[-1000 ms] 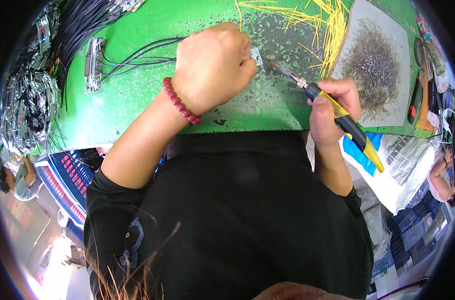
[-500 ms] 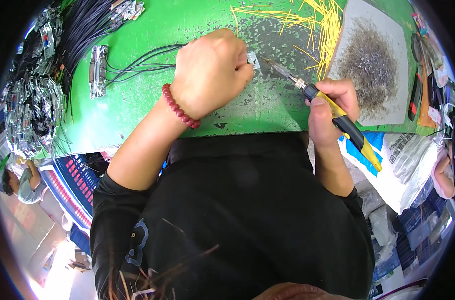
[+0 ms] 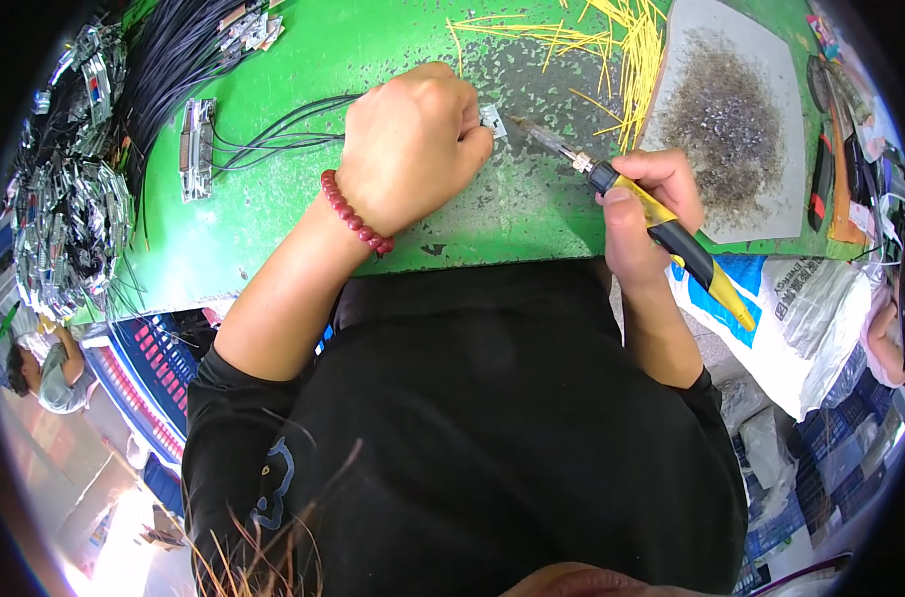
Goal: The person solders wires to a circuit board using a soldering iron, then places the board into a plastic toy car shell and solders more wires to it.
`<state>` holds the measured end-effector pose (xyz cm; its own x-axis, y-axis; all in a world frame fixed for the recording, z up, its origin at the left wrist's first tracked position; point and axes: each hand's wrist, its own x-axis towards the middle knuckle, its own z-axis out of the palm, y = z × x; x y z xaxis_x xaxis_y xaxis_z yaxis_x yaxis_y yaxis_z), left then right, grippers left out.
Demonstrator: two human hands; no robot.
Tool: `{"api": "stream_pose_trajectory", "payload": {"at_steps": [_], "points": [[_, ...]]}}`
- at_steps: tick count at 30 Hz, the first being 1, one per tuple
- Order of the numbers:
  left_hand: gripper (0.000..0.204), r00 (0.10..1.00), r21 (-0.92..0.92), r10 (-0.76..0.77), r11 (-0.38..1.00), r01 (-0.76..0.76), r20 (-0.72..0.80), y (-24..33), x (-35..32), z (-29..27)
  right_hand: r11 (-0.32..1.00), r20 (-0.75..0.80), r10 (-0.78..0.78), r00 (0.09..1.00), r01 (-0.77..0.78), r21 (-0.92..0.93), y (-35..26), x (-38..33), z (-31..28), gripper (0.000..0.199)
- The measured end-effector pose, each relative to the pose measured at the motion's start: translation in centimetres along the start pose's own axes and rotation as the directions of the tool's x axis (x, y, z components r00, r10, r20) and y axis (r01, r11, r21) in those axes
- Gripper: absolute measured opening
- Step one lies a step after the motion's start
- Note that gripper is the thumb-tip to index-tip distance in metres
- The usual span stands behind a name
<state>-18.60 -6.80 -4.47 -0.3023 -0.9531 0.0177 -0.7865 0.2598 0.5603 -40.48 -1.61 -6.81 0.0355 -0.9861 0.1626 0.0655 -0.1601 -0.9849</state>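
My left hand [image 3: 408,139] is closed over the green worktop, palm down, with a red bead bracelet at the wrist. Black wires [image 3: 283,131] run into it from a silvery metal part [image 3: 197,149] lying to its left. Past its fingertips a small metal piece [image 3: 493,121] pokes out; how the fingers grip it is hidden. Held like a pen in my right hand [image 3: 651,214] is a yellow and black soldering iron [image 3: 679,242]. The iron's tip points left and lies close beside the small metal piece; whether they touch, I cannot tell.
Thin yellow sticks [image 3: 639,85] are scattered at the back. A grey board [image 3: 706,50] covered in dark residue lies right, near hand tools [image 3: 820,189]. At left are a bundle of black cables [image 3: 179,75] and a heap of metal parts [image 3: 75,219].
The view has shifted slightly, moving the hands and most of the bench a little left in the picture. Both hands keep nearly the same pose, with the iron tip still beside the metal piece.
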Motion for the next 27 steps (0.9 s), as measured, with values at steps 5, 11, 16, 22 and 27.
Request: {"api": "stream_pose_trajectory", "payload": {"at_steps": [5,11,16,22,27], "points": [[0.013,0.999,0.032,-0.011,0.999,0.009,0.041,0.5,0.8,-0.2,0.996,0.014,0.0,1.0,0.001,-0.088,-0.5,0.0,-0.6,0.025],[0.014,0.998,0.004,-0.04,0.999,0.04,0.049,0.4,0.7,0.2,0.955,-0.05,-0.238,0.97,0.225,-0.192,-1.6,-0.7,-2.6,0.019],[0.017,1.0,-0.038,-0.025,0.999,0.026,0.014,0.7,0.4,0.0,0.926,-0.463,-0.258,0.848,0.08,-0.369,-2.9,-1.2,-9.4,0.017],[0.017,0.998,-0.021,-0.052,0.998,0.053,0.045,0.7,0.5,-0.1,0.869,-0.497,-0.274,0.823,-0.01,-0.495,-2.3,-0.7,-14.0,0.008],[0.017,0.996,-0.048,-0.073,0.996,0.075,0.043,1.0,0.7,0.0,0.862,-0.52,-0.344,0.782,0.043,-0.506,-2.5,-0.1,-13.7,0.007]]}}
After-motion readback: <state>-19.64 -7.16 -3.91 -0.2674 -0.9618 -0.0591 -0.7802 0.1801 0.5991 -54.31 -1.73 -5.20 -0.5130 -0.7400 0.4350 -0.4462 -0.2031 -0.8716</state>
